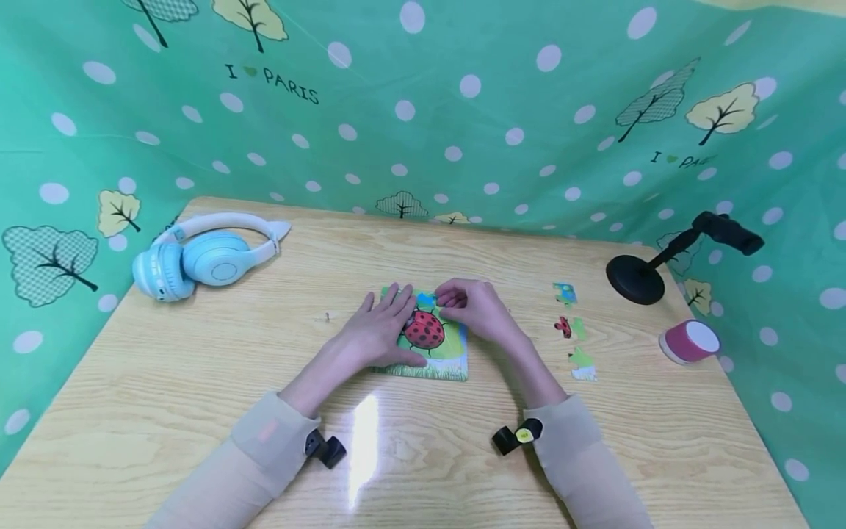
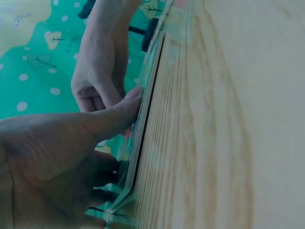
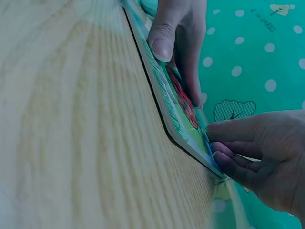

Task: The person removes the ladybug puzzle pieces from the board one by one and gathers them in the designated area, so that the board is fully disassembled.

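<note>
A ladybug jigsaw puzzle [image 1: 432, 369] in a flat tray lies on the table, with a red spotted ladybug in its middle and grass along its near edge. My left hand [image 1: 380, 334] is spread over its left side, fingers straight, thumb by the near edge. At the top right corner is my right hand [image 1: 477, 308], its fingers bent and its thumb close to them. In the right wrist view, the right fingertips [image 3: 220, 156] meet the board's edge area; whether a piece is between them is hidden.
Loose puzzle pieces [image 1: 581, 358] lie right of the board. Farther right are a black stand [image 1: 634, 279] and a pink-and-white cup-like object [image 1: 689, 342]. Blue headphones [image 1: 218, 258] rest at the back left. A green dotted cloth [image 1: 423, 147] hangs behind the wooden table [image 1: 264, 330].
</note>
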Demonstrator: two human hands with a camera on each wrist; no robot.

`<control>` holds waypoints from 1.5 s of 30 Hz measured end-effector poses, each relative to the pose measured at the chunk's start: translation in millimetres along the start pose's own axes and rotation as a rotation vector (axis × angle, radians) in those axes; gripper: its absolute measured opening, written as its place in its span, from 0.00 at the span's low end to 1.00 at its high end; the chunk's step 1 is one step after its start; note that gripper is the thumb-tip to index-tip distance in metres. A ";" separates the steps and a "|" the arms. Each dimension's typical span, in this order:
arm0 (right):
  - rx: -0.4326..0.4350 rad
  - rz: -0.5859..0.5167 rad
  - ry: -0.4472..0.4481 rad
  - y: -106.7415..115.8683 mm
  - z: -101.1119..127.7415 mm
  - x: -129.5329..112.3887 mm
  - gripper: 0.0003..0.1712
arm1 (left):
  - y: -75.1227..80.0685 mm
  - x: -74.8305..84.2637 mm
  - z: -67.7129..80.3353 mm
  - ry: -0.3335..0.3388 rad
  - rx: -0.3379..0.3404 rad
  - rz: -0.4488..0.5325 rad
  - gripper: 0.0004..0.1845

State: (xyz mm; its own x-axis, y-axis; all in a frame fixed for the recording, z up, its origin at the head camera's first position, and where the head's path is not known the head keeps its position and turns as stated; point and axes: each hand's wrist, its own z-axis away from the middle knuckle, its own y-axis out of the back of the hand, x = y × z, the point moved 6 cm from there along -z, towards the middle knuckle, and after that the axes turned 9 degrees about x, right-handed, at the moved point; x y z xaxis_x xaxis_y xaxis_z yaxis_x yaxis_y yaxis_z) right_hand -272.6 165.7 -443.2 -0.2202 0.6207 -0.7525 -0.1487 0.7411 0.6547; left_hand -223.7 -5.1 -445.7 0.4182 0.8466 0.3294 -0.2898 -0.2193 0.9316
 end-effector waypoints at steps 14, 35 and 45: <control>0.031 0.081 -0.008 -5.2 1.2 -2.4 0.14 | -0.4 0.1 2.1 0.005 0.005 0.010 0.62; 0.124 0.078 -0.123 -0.9 3.9 -3.5 0.13 | -3.2 -0.3 -0.1 0.009 -0.011 -0.027 0.63; 0.103 0.014 -0.146 -1.5 2.6 1.5 0.17 | -0.6 1.4 -0.4 0.005 -0.010 -0.023 0.62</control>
State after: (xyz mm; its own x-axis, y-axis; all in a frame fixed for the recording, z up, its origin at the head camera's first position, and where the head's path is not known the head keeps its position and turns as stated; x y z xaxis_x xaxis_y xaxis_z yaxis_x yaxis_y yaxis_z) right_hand -270.2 166.2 -445.5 -0.0777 0.6564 -0.7504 -0.0450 0.7496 0.6603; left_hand -223.3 -3.7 -445.9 0.4205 0.8536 0.3074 -0.2886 -0.1954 0.9373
